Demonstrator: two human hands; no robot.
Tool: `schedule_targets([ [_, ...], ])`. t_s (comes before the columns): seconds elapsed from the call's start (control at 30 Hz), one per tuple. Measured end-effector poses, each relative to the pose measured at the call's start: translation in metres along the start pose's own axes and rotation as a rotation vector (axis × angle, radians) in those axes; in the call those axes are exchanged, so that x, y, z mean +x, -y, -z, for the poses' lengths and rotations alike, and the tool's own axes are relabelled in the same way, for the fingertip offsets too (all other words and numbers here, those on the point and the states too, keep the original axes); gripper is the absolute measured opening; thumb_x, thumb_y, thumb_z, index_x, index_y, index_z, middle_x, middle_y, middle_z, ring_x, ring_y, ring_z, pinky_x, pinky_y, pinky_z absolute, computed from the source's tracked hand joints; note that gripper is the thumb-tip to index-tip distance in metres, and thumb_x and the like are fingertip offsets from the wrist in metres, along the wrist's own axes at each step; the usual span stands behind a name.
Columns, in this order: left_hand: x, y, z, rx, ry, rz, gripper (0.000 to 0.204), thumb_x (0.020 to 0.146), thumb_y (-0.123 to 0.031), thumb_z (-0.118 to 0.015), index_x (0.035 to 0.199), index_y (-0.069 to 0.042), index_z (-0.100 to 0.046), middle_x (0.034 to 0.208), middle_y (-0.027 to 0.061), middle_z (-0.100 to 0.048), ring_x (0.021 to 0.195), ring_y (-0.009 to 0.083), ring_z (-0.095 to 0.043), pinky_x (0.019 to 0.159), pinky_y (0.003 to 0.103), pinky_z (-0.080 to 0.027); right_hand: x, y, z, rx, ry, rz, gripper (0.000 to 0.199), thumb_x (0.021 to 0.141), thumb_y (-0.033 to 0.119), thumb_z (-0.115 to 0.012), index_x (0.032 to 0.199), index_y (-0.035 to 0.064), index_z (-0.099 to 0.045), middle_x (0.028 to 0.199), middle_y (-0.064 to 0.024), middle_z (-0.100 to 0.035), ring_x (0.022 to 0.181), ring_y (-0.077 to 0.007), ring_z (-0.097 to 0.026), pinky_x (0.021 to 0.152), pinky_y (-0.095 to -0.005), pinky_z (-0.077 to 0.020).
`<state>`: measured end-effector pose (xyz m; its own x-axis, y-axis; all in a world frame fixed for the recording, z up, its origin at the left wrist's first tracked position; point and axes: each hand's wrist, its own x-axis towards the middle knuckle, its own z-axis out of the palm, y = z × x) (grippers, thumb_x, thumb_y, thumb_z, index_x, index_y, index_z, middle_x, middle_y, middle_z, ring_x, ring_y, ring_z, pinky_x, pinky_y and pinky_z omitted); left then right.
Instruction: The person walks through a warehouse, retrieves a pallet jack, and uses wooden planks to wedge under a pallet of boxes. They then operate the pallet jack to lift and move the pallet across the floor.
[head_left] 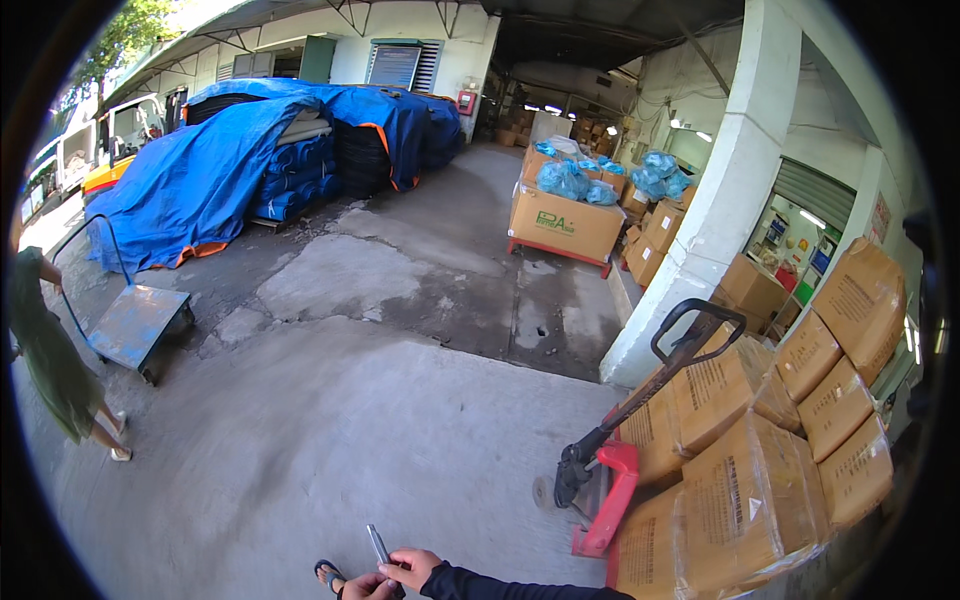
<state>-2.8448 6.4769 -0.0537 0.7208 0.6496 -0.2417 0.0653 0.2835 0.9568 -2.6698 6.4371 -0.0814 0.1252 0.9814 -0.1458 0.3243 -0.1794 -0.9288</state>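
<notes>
At the bottom of the view, my right hand [411, 568] comes in from the right in a dark sleeve, its fingers closed on a slim silver-grey tool [376, 543]. The tool may be a utility knife, though its kind does not show plainly. Just beside it, my left hand [367, 588] has its fingers closed at the tool's lower end and is partly cut off by the frame edge. A foot in a dark flip-flop [329, 574] shows beside the left hand on the concrete.
To the right stands a red pallet jack [613, 497] with a black handle, by stacked brown cartons [752, 494]. A person [62, 345] at the left holds a blue platform cart [139, 318]. Farther off are blue tarps [205, 170], a white pillar [716, 180] and a loaded carton trolley [565, 222].
</notes>
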Motion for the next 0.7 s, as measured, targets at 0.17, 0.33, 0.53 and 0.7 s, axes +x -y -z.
schedule_targets([
  [0.17, 0.075, -0.032, 0.09, 0.09, 0.023, 0.091, 0.029, 0.095, -0.021, -0.061, 0.113, 0.001, -0.067, 0.086, 0.0076, -0.073, 0.077, 0.0141, -0.067, 0.071, 0.026, -0.052, 0.092, 0.021, -0.034, 0.166, -0.128, -0.169, 0.025, 0.092, 0.029, -0.067, 0.095, 0.0043, -0.071, 0.075, -0.0088, -0.069, 0.063, -0.0159, -0.066, 0.06, -0.0313, -0.0535],
  [0.33, 0.156, -0.065, 0.193, 0.11, 0.25, 0.1, 0.03, 0.096, -0.018, -0.06, 0.118, 0.002, -0.064, 0.09, 0.01, -0.073, 0.08, 0.0154, -0.069, 0.074, 0.028, -0.054, 0.188, 0.07, -0.041, 0.104, -0.222, -0.031, 0.021, 0.094, 0.024, -0.065, 0.095, 0.0037, -0.07, 0.08, -0.0093, -0.068, 0.071, -0.0174, -0.068, 0.063, -0.0316, -0.0543],
  [0.53, 0.236, -0.079, 0.243, 0.116, 0.29, 0.1, 0.029, 0.098, -0.02, -0.061, 0.115, 0.003, -0.064, 0.092, 0.0106, -0.072, 0.083, 0.0175, -0.069, 0.075, 0.03, -0.056, 0.278, 0.067, -0.039, 0.169, -0.331, -0.024, 0.033, 0.095, 0.034, -0.062, 0.096, 0.0017, -0.063, 0.091, -0.0118, -0.062, 0.073, -0.0203, -0.061, 0.067, -0.0325, -0.0494],
  [0.7, 0.308, -0.086, 0.201, 0.213, 0.267, 0.17, 0.033, 0.097, -0.026, -0.061, 0.113, 0.002, -0.066, 0.091, 0.0101, -0.071, 0.077, 0.015, -0.066, 0.07, 0.028, -0.055, 0.33, 0.012, 0.06, 0.776, -0.43, -0.306, 0.022, 0.099, 0.023, -0.056, 0.102, 0.0019, -0.062, 0.082, -0.0073, -0.068, 0.076, -0.0138, -0.065, 0.069, -0.0258, -0.0501],
])
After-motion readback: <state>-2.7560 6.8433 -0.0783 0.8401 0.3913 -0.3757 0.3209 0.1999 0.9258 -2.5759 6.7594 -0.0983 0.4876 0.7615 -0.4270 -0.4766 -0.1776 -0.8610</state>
